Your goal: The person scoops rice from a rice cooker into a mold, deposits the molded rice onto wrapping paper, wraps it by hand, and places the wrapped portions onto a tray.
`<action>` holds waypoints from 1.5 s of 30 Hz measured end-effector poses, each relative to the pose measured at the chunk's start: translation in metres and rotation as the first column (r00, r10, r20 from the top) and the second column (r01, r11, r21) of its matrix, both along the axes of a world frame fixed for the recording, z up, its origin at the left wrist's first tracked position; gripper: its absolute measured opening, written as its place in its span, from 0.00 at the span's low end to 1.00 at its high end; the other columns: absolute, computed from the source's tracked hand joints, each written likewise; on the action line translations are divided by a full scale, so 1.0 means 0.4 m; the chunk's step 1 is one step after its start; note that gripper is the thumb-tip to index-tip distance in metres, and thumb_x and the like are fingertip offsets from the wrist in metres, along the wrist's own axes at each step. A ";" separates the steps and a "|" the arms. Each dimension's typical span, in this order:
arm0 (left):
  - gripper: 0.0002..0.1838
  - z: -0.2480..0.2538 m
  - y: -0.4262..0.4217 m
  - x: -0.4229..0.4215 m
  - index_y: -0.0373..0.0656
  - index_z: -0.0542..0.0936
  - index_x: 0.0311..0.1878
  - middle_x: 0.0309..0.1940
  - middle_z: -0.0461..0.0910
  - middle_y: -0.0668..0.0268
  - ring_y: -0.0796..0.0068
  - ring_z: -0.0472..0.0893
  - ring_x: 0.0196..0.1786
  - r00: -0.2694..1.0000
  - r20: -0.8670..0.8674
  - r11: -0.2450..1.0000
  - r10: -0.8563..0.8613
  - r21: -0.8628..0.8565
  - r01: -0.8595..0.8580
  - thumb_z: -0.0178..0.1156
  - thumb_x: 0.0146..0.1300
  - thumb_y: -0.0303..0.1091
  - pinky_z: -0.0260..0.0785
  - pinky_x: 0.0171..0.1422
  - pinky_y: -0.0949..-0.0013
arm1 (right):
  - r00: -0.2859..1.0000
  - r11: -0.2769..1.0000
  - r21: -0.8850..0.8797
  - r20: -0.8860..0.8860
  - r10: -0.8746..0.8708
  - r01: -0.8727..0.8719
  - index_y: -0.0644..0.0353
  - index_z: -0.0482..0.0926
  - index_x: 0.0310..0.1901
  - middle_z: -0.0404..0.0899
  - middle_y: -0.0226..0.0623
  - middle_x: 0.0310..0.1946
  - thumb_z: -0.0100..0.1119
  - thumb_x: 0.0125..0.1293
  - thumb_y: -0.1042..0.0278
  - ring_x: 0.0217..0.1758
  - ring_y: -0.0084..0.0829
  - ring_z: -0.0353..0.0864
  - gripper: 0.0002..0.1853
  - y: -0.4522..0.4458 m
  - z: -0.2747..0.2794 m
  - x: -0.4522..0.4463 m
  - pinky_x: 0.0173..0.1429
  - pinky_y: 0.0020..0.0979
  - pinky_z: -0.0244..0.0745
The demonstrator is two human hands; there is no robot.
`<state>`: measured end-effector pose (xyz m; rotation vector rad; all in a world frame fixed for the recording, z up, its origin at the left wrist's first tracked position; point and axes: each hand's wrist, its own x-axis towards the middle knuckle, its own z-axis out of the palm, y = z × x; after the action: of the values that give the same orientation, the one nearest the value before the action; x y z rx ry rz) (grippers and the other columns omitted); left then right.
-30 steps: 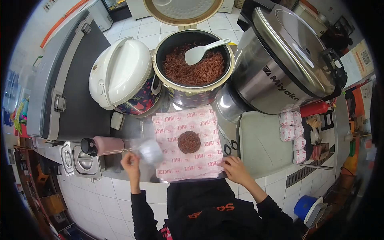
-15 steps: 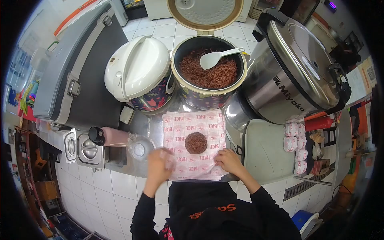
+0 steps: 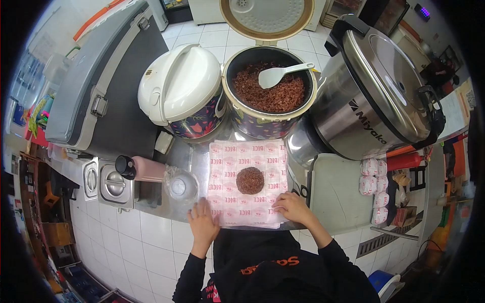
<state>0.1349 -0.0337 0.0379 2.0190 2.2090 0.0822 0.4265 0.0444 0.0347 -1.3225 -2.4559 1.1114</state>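
A round mound of reddish-brown rice (image 3: 250,181) sits near the middle of a stack of pink-and-white printed wrapping paper (image 3: 230,207). At the lower left edge of the stack, my left hand (image 3: 203,223) rests with its fingers stretched apart, the thumb side close to the paper. My right hand (image 3: 294,208) has its fingers bent together on the right edge of the wrapping paper and seems to pinch it. Behind the stack stands an open rice cooker (image 3: 262,123) of cooked brown-red rice (image 3: 247,93), with a white rice paddle (image 3: 275,76) lying on top.
A closed white-lidded cooker (image 3: 179,86), a grey cool box (image 3: 121,86) and a large steel Miyako cooker (image 3: 348,108) stand around. Nearer are a pink bottle (image 3: 146,169), a clear bowl (image 3: 183,187), scissors (image 3: 303,191) and a tray (image 3: 333,202) with several wrapped bundles (image 3: 380,199).
My left hand has moved slightly down, with its fingers spreading beside the paper. The paper's lower edge looks flatter. My right hand stays at the right edge. The view has shifted slightly.
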 end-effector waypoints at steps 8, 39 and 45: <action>0.31 0.016 0.015 0.047 0.42 0.61 0.62 0.63 0.56 0.52 0.50 0.59 0.62 0.964 0.003 0.964 -0.267 0.015 0.267 0.52 0.55 0.42 0.48 0.63 0.48 | 0.993 0.992 0.107 0.098 0.062 -0.073 0.52 0.74 0.42 0.69 0.33 0.40 0.63 0.45 0.65 0.47 0.35 0.67 0.19 -0.041 0.025 -0.036 0.52 0.35 0.62; 0.07 -0.018 0.020 -0.003 0.43 0.76 0.25 0.28 0.75 0.66 0.62 0.75 0.35 0.868 0.382 0.943 -0.316 0.228 0.243 0.62 0.39 0.24 0.66 0.39 0.62 | 0.989 0.919 0.390 -0.147 -0.007 0.064 0.52 0.80 0.34 0.79 0.28 0.36 0.62 0.36 0.70 0.43 0.30 0.74 0.16 -0.026 0.006 0.013 0.49 0.33 0.63; 0.04 0.068 -0.016 -0.020 0.39 0.78 0.21 0.25 0.75 0.63 0.60 0.75 0.33 0.771 0.619 0.987 -0.150 0.053 0.150 0.62 0.39 0.21 0.68 0.39 0.62 | 0.962 0.992 0.126 -0.268 0.048 -0.014 0.56 0.81 0.34 0.80 0.30 0.38 0.60 0.40 0.74 0.44 0.31 0.76 0.14 -0.062 -0.001 0.062 0.48 0.32 0.66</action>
<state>0.1270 -0.0401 0.0653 1.7998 1.6199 0.6356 0.4512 0.0198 0.0343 -1.0246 -2.3093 1.0496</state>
